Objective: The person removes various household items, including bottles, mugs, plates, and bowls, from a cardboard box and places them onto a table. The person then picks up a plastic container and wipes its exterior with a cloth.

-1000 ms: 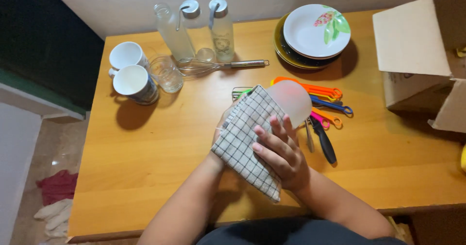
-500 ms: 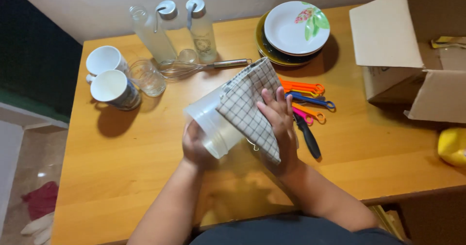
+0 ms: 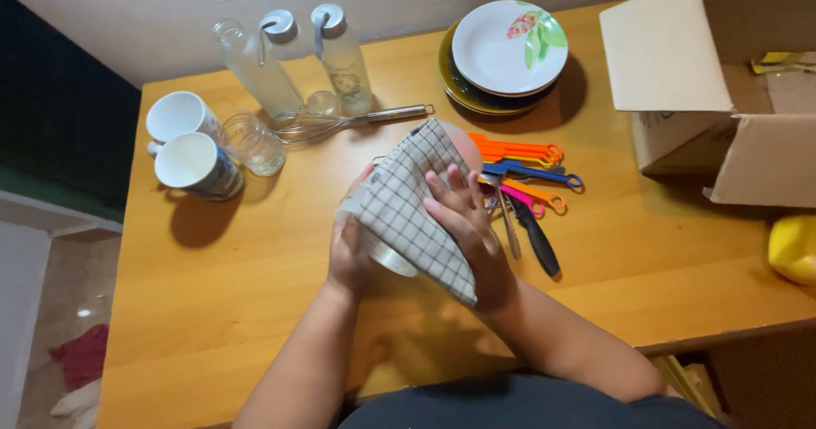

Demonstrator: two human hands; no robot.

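- The left hand (image 3: 350, 255) cups the open end of a frosted plastic cup (image 3: 387, 255), its grip closed on the rim side; the right hand (image 3: 463, 225) presses a checked cloth (image 3: 408, 208) over the cup's body, fingers spread flat on the fabric.
- The cup sits between both hands, held above the tabletop (image 3: 255, 310) just in front of the person, lying roughly on its side.
- Risk: the smooth plastic could slip out of the left grip, since only the rim end is held (the cloth hides most of the rest).
- Risk: just right of the grip lie coloured measuring spoons (image 3: 527, 174) and a black-handled tool (image 3: 535, 242); a trailing cloth corner could drag them.
- Farther off, beyond the grip, a whisk (image 3: 340, 123), bottles (image 3: 340, 51) and a small glass (image 3: 253, 142) could be knocked by a dropped cup.
- The cup looks translucent, pale and undamaged.
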